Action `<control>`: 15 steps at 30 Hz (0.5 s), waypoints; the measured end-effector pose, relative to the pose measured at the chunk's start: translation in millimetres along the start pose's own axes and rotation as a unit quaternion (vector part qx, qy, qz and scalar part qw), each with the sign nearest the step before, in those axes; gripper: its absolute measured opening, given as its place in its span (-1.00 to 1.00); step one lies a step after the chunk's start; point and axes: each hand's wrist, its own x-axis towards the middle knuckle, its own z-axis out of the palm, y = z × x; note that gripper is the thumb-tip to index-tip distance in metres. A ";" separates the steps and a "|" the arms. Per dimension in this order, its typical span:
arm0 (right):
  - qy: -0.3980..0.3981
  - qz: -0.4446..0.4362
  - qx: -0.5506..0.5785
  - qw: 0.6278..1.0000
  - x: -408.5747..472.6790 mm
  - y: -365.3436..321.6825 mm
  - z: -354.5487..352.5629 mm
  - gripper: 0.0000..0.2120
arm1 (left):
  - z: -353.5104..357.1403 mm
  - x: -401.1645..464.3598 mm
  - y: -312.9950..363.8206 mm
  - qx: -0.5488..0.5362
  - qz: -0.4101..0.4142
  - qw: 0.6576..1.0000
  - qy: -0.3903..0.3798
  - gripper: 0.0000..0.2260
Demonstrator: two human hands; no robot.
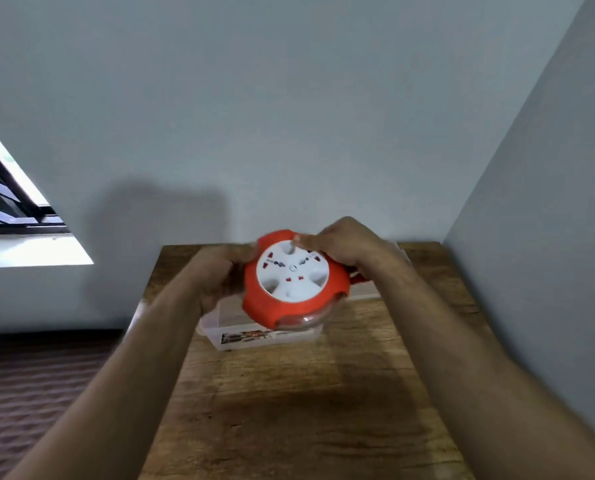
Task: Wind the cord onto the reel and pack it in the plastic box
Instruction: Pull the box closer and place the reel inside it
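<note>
The round extension-cord reel point(294, 278), an orange-red plastic housing with a white socket face and a clear lower rim, is held up in the air over the far middle of the wooden table point(289, 410), directly above the clear plastic box point(254, 336) that stands there with a printed label on its near wall. No loose cord shows; whether it is all wound inside cannot be told, though the small red part poking out at the reel's right side may be the plug or a handle. The left hand point(220, 275) is closed around the reel's left edge, fingers curled under and thumb against the rim. The right hand point(348, 244) lies over the far right edge with its fingers bent onto the top, one fingertip point(298, 239) pressing near a recess in the white face, possibly to turn it. The reel looks rigid and moderately light, hard moulded plastic that will not flex, yet its smooth shell could slip, so the scalloped notches around the orange rim seem the best places to grip, one hand on each side as now. The clear rim looks thinner and more likely to crack if knocked against the box wall. The box appears thin, light and easily pushed across the table, so lowering the reel straight down seems wise.
</note>
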 end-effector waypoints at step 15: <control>-0.035 -0.075 -0.100 0.992 76.0 14.5 81.2 -0.64 | -35.4 55.9 -34.0 0.362 0.113 0.917 0.120 -0.69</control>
